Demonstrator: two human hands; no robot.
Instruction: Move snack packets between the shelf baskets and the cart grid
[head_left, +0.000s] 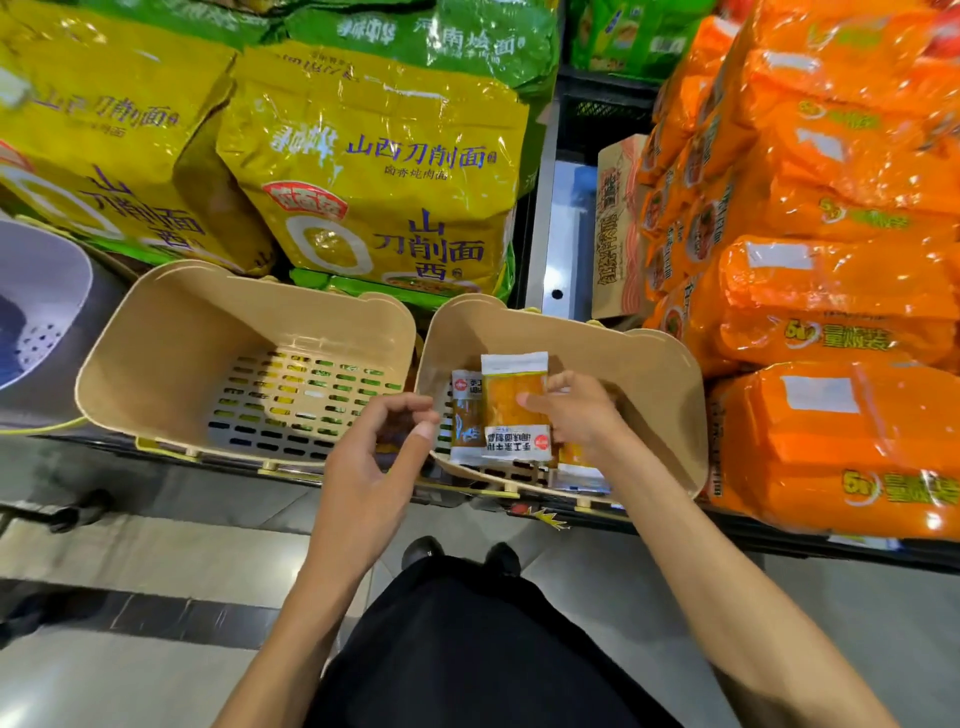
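Observation:
Two beige slotted baskets sit on the shelf edge. The left basket (171, 332) holds nothing. Inside the right basket (644, 374) my right hand (576, 410) pinches an orange snack packet (511, 405) with a white label, lifted over the basket floor. A brown packet (467, 415) lies just left of it, and another orange packet (579, 462) shows under my wrist. My left hand (374, 457) hovers in front of the gap between the baskets, fingers loosely curled, holding nothing.
Big yellow noodle bags (374, 171) and green ones are stacked behind the baskets. Orange multipacks (831, 291) pile up on the right, beside a cardboard box (615, 228). A grey tub (36, 322) stands at far left. Tiled floor lies below.

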